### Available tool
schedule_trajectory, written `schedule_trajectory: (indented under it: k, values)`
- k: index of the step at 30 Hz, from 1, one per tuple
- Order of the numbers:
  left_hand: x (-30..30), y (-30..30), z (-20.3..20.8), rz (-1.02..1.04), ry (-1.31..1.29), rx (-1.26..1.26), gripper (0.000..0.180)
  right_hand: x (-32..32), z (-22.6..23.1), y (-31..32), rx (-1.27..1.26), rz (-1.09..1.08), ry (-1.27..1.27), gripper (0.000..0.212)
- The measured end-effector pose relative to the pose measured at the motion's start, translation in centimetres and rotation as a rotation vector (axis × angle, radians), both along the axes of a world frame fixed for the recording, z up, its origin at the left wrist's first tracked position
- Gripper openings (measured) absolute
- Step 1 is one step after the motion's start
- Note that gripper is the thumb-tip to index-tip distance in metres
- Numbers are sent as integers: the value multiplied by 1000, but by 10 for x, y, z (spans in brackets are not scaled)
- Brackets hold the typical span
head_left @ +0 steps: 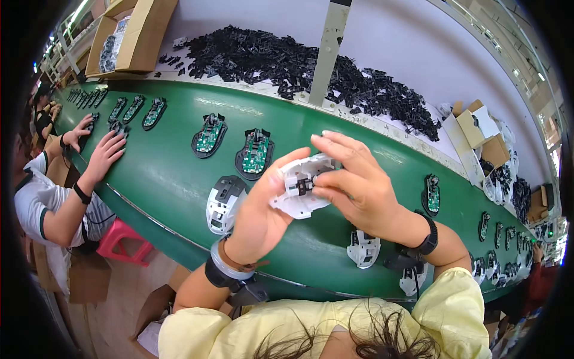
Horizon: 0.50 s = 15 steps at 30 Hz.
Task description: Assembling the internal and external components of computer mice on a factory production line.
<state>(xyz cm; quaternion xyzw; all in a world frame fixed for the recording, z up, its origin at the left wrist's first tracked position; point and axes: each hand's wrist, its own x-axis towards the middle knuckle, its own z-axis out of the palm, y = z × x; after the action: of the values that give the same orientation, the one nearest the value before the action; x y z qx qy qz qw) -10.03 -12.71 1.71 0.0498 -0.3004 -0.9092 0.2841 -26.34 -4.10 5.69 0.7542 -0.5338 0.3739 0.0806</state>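
A white computer-mouse shell (pixel 293 200), its hollow inside facing up, is held above the green bench. My left hand (pixel 261 209) grips its left side, the thumb along the edge. A small black part (pixel 305 185) sits in the middle of the shell. The fingertips of my right hand (pixel 359 191) are closed at that part, pinching or pressing it; I cannot tell which. Just left of my left hand lies a white and black mouse shell (pixel 227 203). Beyond it rests a mouse base with a green circuit board (pixel 256 152). Below my right wrist is another white shell (pixel 363 249).
More mouse bases (pixel 209 136) stand along the green bench (pixel 173 161). A heap of small black parts (pixel 257 57) covers the shelf behind, split by a metal post (pixel 327 60). Cardboard boxes (pixel 134 39) flank it. At left, a co-worker's hands (pixel 106 152) touch mouse parts beside a pink stool (pixel 125 242).
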Motion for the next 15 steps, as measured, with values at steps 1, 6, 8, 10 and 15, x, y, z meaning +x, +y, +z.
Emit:
schedule_trajectory:
  k: [1,6,8,10,15]
  values:
    - [-1,3,-2,21,46,8,51,-2,-4,-5,5,-15,-19,17]
    - [-2,1,-18,240,-222,-331,55,3,-13,-13,73,-90,82,16]
    - [-2,2,-19,276,-319,-417,51,0,-22,-12,107,-106,84,15]
    - [-3,3,-21,313,-353,-398,47,2,-28,-12,129,-101,112,15]
    - [-1,-12,-42,287,-362,-423,48,7,-31,-10,214,-92,139,14]
